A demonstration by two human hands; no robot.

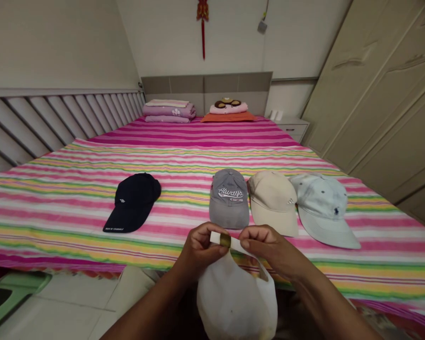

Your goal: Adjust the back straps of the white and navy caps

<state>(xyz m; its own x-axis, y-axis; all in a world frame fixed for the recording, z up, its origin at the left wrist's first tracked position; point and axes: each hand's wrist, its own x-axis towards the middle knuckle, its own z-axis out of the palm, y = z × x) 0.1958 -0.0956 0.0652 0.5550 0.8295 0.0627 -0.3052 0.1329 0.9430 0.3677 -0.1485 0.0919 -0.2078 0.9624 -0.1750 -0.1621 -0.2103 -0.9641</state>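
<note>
A white baseball cap point(235, 302) hangs from both hands just in front of the bed edge, its back strap uppermost. My left hand point(203, 245) pinches the strap beside its brass-coloured buckle point(225, 240), and a short white strap end sticks out there. On the other side of the buckle, my right hand point(265, 243) grips the strap between thumb and fingers. Just beyond the hands lie a grey cap point(229, 210) with white lettering, a beige cap point(272, 200) and a pale blue cap point(322, 205), side by side. Farther left sits a dark navy cap point(132, 200).
The bed has a striped sheet point(184, 160). Folded purple bedding point(170, 112) and a pink and orange stack point(228, 113) lie by the headboard point(184, 85). A white rail point(63, 118) runs along the left, a wardrobe point(386, 94) stands right, and a green stool point(21, 288) is low left.
</note>
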